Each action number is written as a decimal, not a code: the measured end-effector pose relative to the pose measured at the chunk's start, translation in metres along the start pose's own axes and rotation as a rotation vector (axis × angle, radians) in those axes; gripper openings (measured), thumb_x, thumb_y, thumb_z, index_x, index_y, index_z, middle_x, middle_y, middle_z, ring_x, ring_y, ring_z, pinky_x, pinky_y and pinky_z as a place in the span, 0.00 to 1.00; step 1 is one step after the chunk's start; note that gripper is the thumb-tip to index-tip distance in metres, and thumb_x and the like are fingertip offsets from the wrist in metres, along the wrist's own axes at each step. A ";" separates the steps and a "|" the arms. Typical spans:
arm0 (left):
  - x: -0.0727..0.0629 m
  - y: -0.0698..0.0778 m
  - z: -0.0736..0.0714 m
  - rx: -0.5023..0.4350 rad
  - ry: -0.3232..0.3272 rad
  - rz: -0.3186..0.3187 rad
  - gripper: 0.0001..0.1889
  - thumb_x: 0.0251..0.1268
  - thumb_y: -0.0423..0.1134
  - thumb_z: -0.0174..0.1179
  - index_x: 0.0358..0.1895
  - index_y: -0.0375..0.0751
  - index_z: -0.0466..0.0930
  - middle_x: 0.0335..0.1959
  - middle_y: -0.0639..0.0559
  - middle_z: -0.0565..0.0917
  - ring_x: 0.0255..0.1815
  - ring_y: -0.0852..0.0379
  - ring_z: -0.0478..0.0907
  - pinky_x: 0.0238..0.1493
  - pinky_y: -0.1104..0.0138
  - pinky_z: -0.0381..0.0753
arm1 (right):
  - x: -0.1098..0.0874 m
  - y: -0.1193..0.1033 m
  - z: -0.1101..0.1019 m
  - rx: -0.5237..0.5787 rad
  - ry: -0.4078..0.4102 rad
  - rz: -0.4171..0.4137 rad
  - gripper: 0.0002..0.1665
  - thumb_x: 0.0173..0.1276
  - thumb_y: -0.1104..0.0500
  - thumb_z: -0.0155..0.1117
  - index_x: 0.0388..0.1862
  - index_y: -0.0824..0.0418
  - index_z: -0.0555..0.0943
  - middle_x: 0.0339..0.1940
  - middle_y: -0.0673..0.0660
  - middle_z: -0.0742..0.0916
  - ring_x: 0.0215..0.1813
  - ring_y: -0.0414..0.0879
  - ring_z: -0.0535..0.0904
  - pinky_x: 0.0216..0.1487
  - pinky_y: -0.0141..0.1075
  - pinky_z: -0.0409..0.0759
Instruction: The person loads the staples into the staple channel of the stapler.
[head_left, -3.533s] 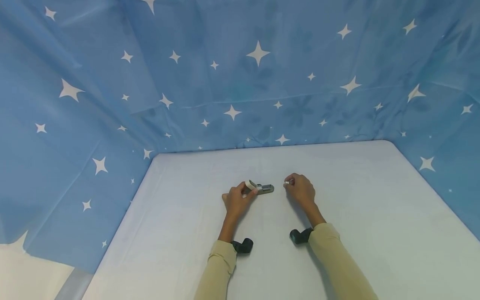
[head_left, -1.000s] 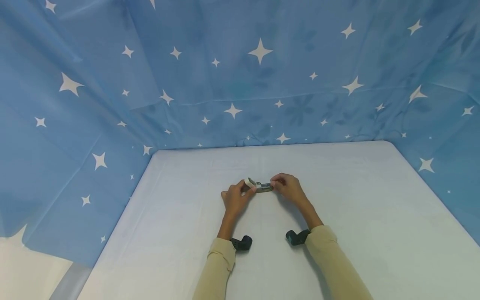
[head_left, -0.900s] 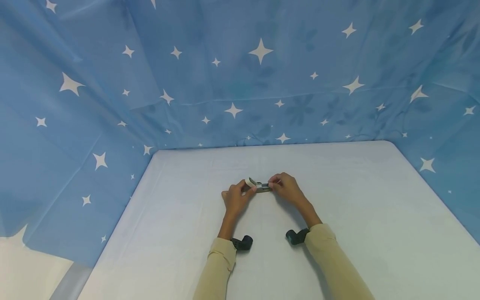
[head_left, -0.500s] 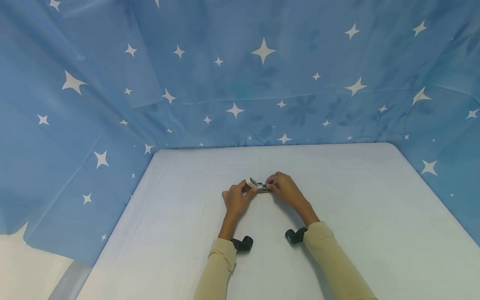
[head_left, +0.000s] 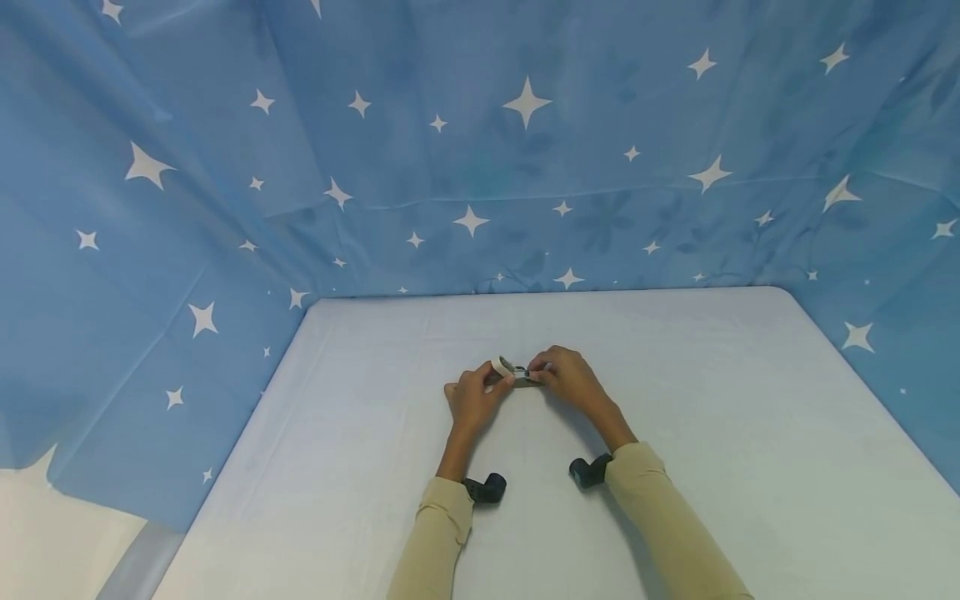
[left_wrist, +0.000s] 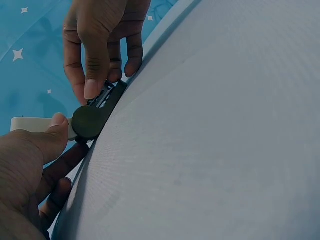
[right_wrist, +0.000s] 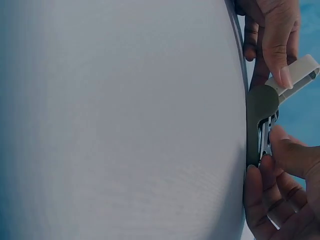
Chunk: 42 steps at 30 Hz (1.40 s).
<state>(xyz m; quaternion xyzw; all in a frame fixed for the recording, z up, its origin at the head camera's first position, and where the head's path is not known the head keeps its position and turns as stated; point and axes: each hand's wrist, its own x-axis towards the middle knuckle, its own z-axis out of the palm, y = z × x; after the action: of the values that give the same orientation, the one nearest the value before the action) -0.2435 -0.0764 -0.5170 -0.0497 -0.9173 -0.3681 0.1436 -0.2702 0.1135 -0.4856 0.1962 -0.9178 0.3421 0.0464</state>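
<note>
Left hand [head_left: 471,400], at left of centre on the table [head_left: 337,467], pinches the round dark end of a small stapler [head_left: 521,376], thumb on its white flipped-up lid [head_left: 498,365]; the stapler lies flat on the table between the two hands, its metal channel open upward. Right hand [head_left: 572,382], just beside it, curls thumb and fingertips [left_wrist: 92,87] round the channel end, pinching there; whether a small piece is held in that pinch cannot be told, since the fingers hide it.

Risks, as judged from this pose: the left pinch is narrow and sits on the lid hinge, so a push along the channel from the right may slide or spin the stapler on the smooth cloth; the sprung lid may snap down on a fingertip if the thumb slips; any small part pressed in askew may jam in the channel or spring out and be lost on the pale table; both wrist views are partly blocked by fingers, so alignment is hard to see.

Writing: none legible on the stapler, the lid, the sleeves [head_left: 660,517] or the starred blue backdrop [head_left: 525,167]; no brand mark shows.
</note>
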 end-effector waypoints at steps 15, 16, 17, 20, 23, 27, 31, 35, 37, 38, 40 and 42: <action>-0.001 0.001 0.000 -0.009 -0.002 -0.006 0.14 0.61 0.56 0.64 0.43 0.52 0.83 0.42 0.53 0.90 0.44 0.50 0.81 0.42 0.57 0.58 | -0.002 -0.003 0.007 0.089 0.026 0.209 0.09 0.68 0.53 0.66 0.38 0.58 0.86 0.42 0.58 0.89 0.47 0.54 0.84 0.46 0.47 0.79; -0.001 0.001 0.001 -0.012 -0.001 -0.003 0.14 0.62 0.55 0.64 0.43 0.51 0.83 0.42 0.53 0.90 0.43 0.49 0.81 0.42 0.57 0.57 | -0.002 -0.005 0.007 0.080 0.026 0.234 0.10 0.68 0.53 0.66 0.38 0.58 0.86 0.43 0.57 0.89 0.48 0.54 0.84 0.47 0.48 0.78; -0.001 0.001 0.001 -0.012 -0.003 -0.004 0.14 0.62 0.55 0.64 0.42 0.51 0.83 0.42 0.53 0.90 0.43 0.49 0.81 0.42 0.57 0.57 | -0.002 -0.006 0.007 0.076 0.023 0.259 0.10 0.67 0.52 0.66 0.38 0.57 0.86 0.44 0.57 0.89 0.49 0.54 0.83 0.48 0.48 0.78; -0.002 0.001 0.002 -0.009 -0.002 -0.006 0.14 0.61 0.55 0.64 0.42 0.51 0.83 0.41 0.53 0.90 0.43 0.50 0.81 0.42 0.58 0.57 | -0.002 -0.007 0.008 0.075 0.012 0.305 0.10 0.68 0.51 0.66 0.39 0.56 0.86 0.45 0.57 0.89 0.50 0.54 0.83 0.49 0.49 0.77; -0.002 0.001 0.002 -0.007 0.002 -0.008 0.14 0.61 0.55 0.65 0.42 0.50 0.83 0.41 0.52 0.90 0.43 0.49 0.82 0.42 0.57 0.57 | -0.002 -0.007 0.008 0.072 0.003 0.314 0.11 0.68 0.50 0.65 0.40 0.56 0.86 0.45 0.57 0.89 0.49 0.53 0.83 0.47 0.46 0.77; -0.002 0.001 0.002 -0.002 0.001 -0.011 0.15 0.61 0.55 0.64 0.43 0.51 0.83 0.42 0.52 0.89 0.44 0.49 0.81 0.42 0.57 0.58 | -0.001 -0.005 0.007 0.060 -0.010 0.309 0.11 0.68 0.49 0.65 0.40 0.55 0.86 0.43 0.56 0.89 0.44 0.51 0.83 0.40 0.42 0.76; -0.002 0.002 0.001 0.001 -0.008 -0.019 0.16 0.61 0.56 0.64 0.44 0.50 0.83 0.43 0.51 0.89 0.45 0.49 0.81 0.43 0.57 0.57 | 0.000 -0.003 0.007 0.069 -0.015 0.321 0.11 0.67 0.49 0.65 0.39 0.54 0.86 0.44 0.56 0.89 0.43 0.51 0.83 0.40 0.41 0.76; -0.002 0.003 0.001 0.005 -0.011 -0.025 0.17 0.61 0.56 0.64 0.44 0.50 0.84 0.43 0.51 0.89 0.44 0.49 0.81 0.42 0.58 0.57 | 0.001 0.001 0.008 0.110 -0.013 0.332 0.10 0.68 0.50 0.65 0.40 0.54 0.86 0.45 0.56 0.89 0.43 0.49 0.83 0.41 0.40 0.75; -0.002 0.003 0.001 0.010 -0.013 -0.030 0.17 0.61 0.57 0.64 0.44 0.50 0.84 0.42 0.51 0.89 0.44 0.49 0.81 0.42 0.58 0.57 | 0.001 0.002 0.008 0.149 -0.011 0.339 0.10 0.68 0.52 0.64 0.41 0.55 0.86 0.45 0.56 0.89 0.39 0.47 0.82 0.38 0.37 0.76; -0.001 0.002 0.001 0.011 -0.014 -0.033 0.17 0.61 0.57 0.64 0.44 0.50 0.84 0.42 0.51 0.89 0.44 0.49 0.81 0.42 0.58 0.57 | 0.001 0.003 0.008 0.164 -0.008 0.342 0.10 0.68 0.52 0.65 0.41 0.56 0.86 0.45 0.56 0.88 0.38 0.46 0.82 0.37 0.36 0.76; -0.001 0.002 0.001 0.016 -0.014 -0.035 0.17 0.61 0.57 0.64 0.44 0.50 0.83 0.41 0.51 0.89 0.44 0.49 0.81 0.42 0.58 0.57 | 0.000 0.004 0.008 0.194 -0.003 0.348 0.10 0.68 0.53 0.65 0.41 0.56 0.85 0.44 0.57 0.88 0.35 0.45 0.81 0.33 0.33 0.76; -0.001 0.001 0.002 0.022 -0.012 -0.035 0.16 0.61 0.57 0.63 0.43 0.50 0.83 0.41 0.51 0.89 0.43 0.50 0.81 0.43 0.58 0.57 | 0.000 0.004 0.007 0.211 0.001 0.360 0.10 0.68 0.52 0.65 0.42 0.57 0.85 0.43 0.57 0.88 0.32 0.44 0.80 0.31 0.32 0.76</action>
<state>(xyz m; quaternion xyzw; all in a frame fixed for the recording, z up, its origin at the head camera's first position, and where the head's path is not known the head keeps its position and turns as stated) -0.2423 -0.0744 -0.5177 -0.0345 -0.9228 -0.3602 0.1320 -0.2711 0.1119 -0.4940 0.0325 -0.8972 0.4390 -0.0359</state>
